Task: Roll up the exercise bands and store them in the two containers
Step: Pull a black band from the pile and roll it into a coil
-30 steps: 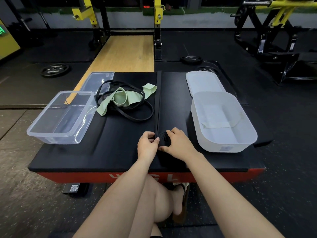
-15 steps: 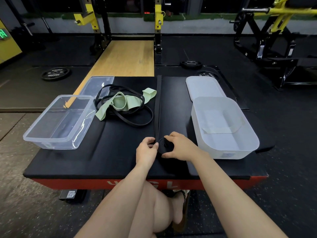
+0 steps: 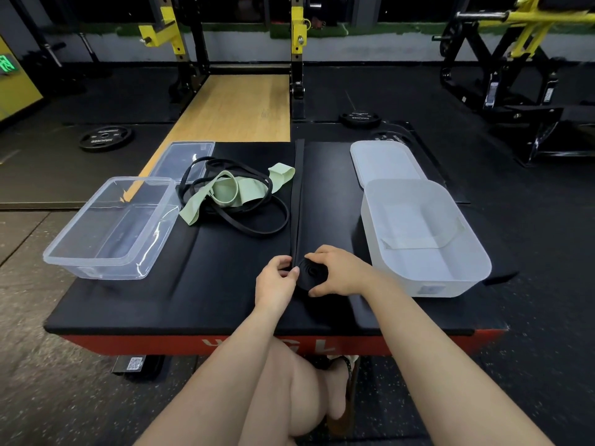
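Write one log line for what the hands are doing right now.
step: rolling | left hand: pinches flat black rubber band | right hand: grips its rolled coil | clear plastic tub: empty | white plastic bin: no rolls

A matt black padded top (image 3: 128, 304) is seen across the middle of the frame. At left a glossy clear plastic box (image 3: 109, 230) is shown; at right a frosted white plastic box (image 3: 428, 275). Smooth varnished wood (image 3: 238, 107) is seen at upper centre, with speckled rubber flooring (image 3: 531, 381) at lower right.
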